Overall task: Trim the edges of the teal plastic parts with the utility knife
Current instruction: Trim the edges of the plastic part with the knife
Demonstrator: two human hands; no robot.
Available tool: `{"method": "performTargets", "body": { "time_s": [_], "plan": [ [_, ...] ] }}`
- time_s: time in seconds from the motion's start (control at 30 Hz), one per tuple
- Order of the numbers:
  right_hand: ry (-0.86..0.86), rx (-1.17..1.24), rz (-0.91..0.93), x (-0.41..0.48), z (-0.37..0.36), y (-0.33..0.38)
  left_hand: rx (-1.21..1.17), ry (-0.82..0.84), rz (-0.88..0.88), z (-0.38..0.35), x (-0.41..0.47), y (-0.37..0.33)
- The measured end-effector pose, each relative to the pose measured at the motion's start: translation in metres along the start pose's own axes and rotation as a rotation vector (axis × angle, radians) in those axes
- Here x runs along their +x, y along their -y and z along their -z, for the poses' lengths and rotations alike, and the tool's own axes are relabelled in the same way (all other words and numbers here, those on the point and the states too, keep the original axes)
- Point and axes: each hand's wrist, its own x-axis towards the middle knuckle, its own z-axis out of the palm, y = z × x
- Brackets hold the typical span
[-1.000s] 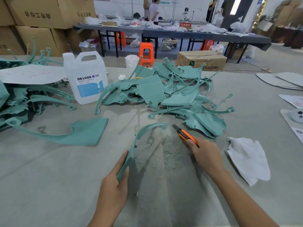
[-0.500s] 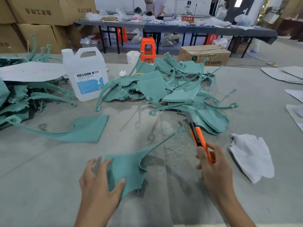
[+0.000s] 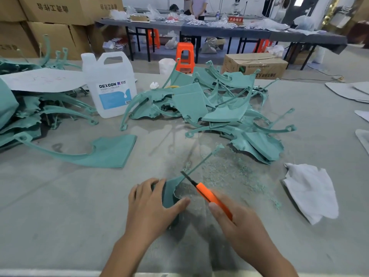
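Observation:
My left hand grips the wide end of a teal plastic part on the grey table; its thin arm runs up and to the right. My right hand holds an orange utility knife, whose dark blade tip meets the part's edge just above my left fingers. Teal shavings lie scattered around the work spot. A heap of teal parts sits behind, another stack at the far left, and one single part lies flat between them.
A white DEXCON jug stands left of the heap. A white cloth lies to the right. Grey sheets rest at the right edge. Cardboard boxes, an orange stool and long tables with people are behind.
My left hand turned the part and closed round its wide end. My right hand swung the knife down and left, bringing the blade onto the part's edge.

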Motion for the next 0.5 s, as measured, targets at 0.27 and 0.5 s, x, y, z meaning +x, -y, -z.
{"method": "performTargets", "body": {
  "time_s": [0.27, 0.5],
  "plan": [
    [-0.003, -0.278, 0.020, 0.019, -0.002, 0.001, 0.001, 0.002, -0.029, 0.002, -0.001, 0.004],
    [-0.323, -0.411, -0.036, 0.035, 0.028, 0.002, -0.021, -0.032, -0.033, 0.002, -0.003, 0.001]
  ]
}}
